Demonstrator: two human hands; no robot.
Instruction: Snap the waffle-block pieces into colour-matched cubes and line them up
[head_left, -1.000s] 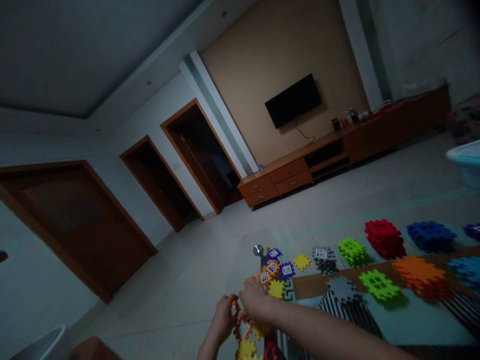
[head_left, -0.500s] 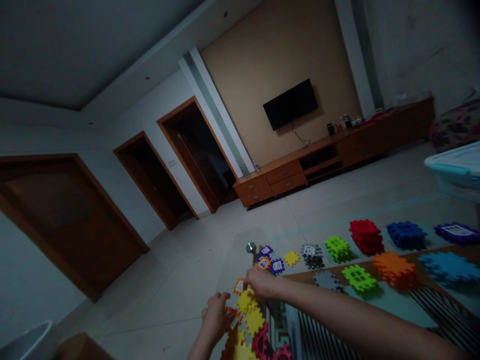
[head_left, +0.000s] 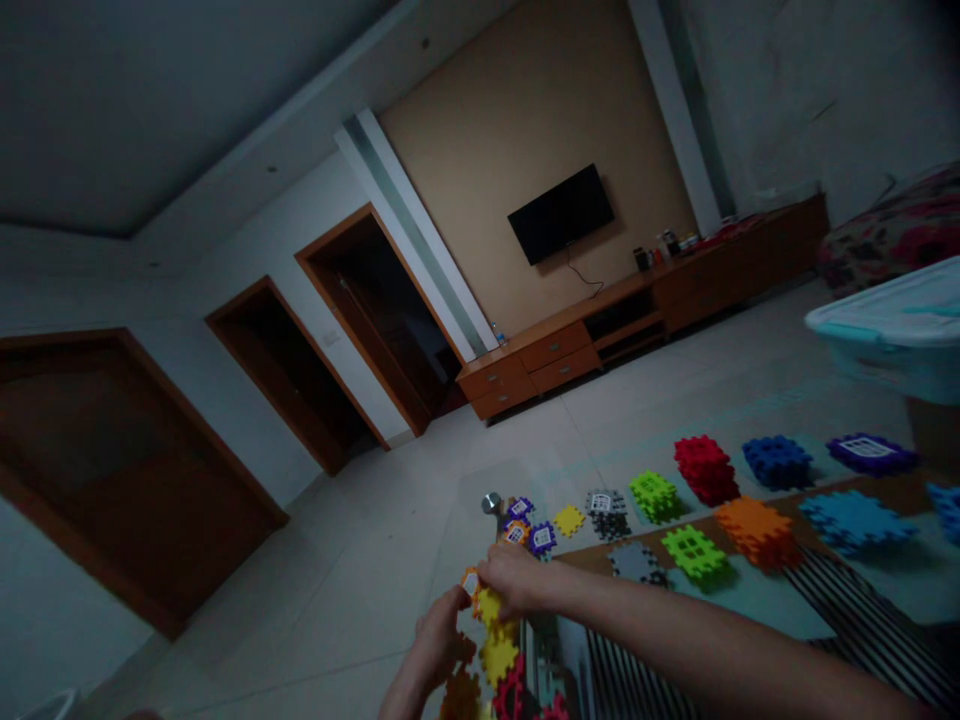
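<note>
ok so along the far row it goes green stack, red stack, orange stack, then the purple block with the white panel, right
Not quite: the third one is wrong. After the red stack comes a dark blue stack, not an orange one, as the head view shows. The green stack and the purple block are as you said.

Home living room with wall TV point(head_left: 561, 214) and sideboard point(head_left: 555, 347)

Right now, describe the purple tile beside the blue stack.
Below the light-blue tub, a row of plastic tiles crosses the floor. Past the red stack and blue stack, at its end, lies the purple tile, flat, with a white window.
</note>
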